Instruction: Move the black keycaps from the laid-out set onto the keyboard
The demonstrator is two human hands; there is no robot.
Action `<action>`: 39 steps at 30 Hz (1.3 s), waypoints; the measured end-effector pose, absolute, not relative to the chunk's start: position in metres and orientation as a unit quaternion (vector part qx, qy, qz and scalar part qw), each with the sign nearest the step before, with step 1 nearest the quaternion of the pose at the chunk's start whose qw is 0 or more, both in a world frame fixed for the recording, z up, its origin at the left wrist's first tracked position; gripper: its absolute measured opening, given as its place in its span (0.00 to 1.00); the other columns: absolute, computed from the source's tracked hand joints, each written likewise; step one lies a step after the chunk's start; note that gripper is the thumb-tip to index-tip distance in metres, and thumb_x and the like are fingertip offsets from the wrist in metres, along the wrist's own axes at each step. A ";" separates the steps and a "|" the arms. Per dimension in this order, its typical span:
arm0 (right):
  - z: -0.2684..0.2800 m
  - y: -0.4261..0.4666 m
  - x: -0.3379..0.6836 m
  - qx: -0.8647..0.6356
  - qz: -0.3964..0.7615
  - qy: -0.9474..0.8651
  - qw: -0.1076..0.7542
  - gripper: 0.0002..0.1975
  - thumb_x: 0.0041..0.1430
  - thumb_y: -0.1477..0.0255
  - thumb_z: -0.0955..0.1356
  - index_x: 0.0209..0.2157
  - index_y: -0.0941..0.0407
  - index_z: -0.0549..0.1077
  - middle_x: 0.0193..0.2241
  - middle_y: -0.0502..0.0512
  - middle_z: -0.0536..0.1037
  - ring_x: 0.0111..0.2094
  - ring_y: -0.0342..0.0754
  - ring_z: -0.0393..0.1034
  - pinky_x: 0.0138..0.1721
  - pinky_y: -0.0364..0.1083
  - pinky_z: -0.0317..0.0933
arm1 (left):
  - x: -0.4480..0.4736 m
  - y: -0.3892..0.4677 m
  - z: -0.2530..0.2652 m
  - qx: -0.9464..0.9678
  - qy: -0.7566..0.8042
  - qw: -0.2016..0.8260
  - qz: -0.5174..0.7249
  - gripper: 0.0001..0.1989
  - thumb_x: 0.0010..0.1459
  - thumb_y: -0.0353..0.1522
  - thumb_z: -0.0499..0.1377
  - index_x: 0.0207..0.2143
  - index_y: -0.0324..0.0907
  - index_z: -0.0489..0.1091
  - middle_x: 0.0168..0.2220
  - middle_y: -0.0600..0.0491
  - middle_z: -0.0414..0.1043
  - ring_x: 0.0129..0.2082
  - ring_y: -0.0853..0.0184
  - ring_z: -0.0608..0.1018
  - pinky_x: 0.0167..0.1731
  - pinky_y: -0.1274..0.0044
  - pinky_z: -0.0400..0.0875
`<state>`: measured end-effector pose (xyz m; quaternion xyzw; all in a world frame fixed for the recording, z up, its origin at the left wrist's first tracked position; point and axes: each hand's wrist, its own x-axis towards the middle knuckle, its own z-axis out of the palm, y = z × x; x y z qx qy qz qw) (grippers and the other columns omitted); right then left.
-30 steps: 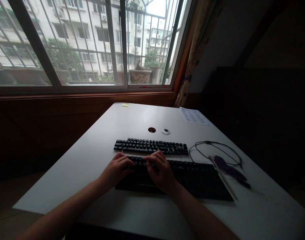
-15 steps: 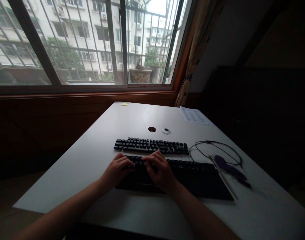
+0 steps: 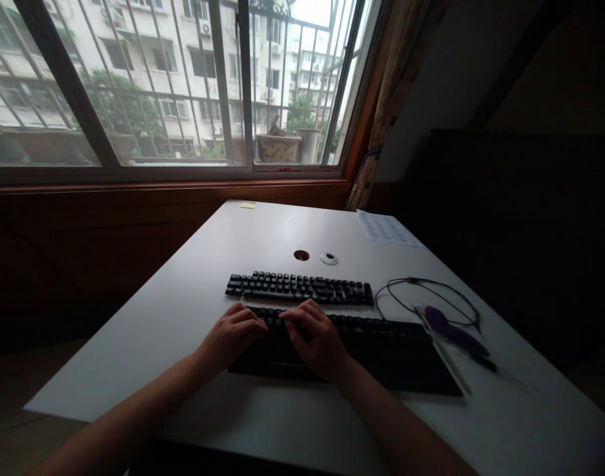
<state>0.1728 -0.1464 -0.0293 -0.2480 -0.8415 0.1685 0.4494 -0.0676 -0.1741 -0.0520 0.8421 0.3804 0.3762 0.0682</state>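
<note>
A black keyboard with a wide front panel lies on the white table, partly covered by both hands. My left hand is at its left end, fingers bent and pressed together with the tips down at the keys. Close beside it, my right hand has its thumb and forefinger drawn together over the key rows. Both hands are closed; what is between the fingertips is too dark and small to make out. Just behind the keyboard, black keycaps lie in rows with a stepped outline.
Right of the keyboard are a looped black cable, a purple item with a dark handle and a thin pale stick. Farther back are a round cable hole, its ring cover, printed paper and yellow notes.
The right fingertips have shifted very slightly left over the keys. The left hand stays at the same spot on the keyboard. The objects on the table keep their places.
</note>
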 end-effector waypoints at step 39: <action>-0.038 -0.143 0.171 -0.260 0.151 -0.873 0.384 0.10 0.61 0.79 0.65 0.40 0.53 0.76 0.32 0.53 0.76 0.35 0.49 0.71 0.39 0.48 0.64 | -0.067 -0.181 -0.060 0.848 0.390 0.017 0.358 0.05 0.66 0.29 0.59 0.37 0.44 0.75 0.42 0.53 0.80 0.39 0.65 0.76 0.41 0.72 0.76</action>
